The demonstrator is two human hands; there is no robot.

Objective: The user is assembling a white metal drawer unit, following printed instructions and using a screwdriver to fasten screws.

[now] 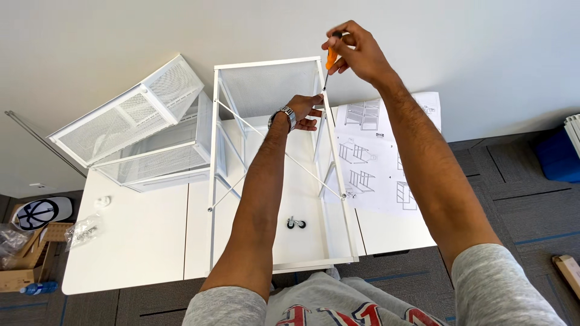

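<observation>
I saw the frame's crossed braces point(284, 154) barring the middle; mesh baskets point(142, 130) crowded the left, while bare surface point(139, 241) lay open beside the bag point(83, 229).

The scene is lit brightly and evenly by soft, diffuse light. Only faint shadows are cast on the white table point(139, 241). The picture is rendered sharp throughout, without motion blur. Straight lines are bent towards the edges by wide-angle distortion. No harsh glare is seen.
</observation>
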